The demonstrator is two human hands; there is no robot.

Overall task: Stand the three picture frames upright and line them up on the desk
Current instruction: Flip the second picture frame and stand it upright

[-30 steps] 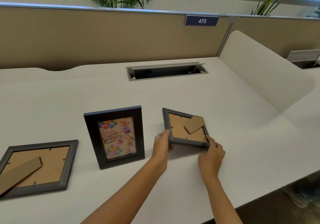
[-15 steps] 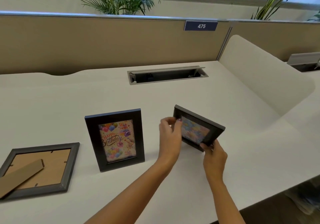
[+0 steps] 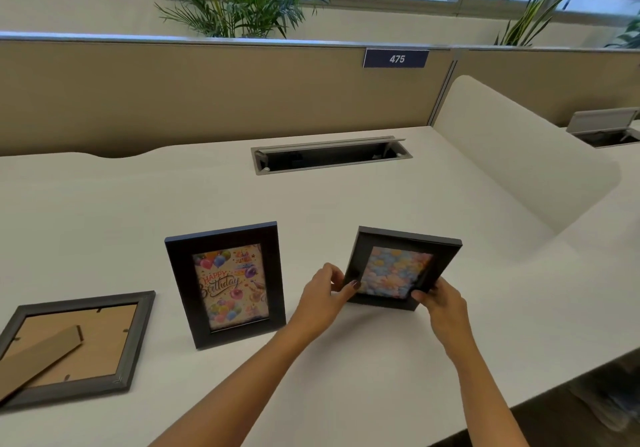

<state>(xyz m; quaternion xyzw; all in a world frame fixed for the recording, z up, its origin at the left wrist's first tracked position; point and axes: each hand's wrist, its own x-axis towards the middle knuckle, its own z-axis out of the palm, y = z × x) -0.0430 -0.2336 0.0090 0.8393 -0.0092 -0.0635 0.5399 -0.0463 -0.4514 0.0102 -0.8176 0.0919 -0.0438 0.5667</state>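
Observation:
A small black frame with a pastel flower picture faces me, tilted, its lower edge at or just above the white desk. My left hand grips its lower left edge and my right hand grips its lower right corner. To its left a black frame with a "Happy Birthday" balloon picture stands upright on the desk. At the far left a grey frame lies face down, its cardboard back and folded stand showing.
An open cable tray is sunk into the desk behind the frames. A beige partition with a "475" sign runs along the back, and a white curved divider bounds the right side. The desk's front edge slants at lower right.
The small black frame lay face down with its cardboard back showing; both hands lifted it, turned it picture side toward me and brought it more upright. The other two frames have not moved.

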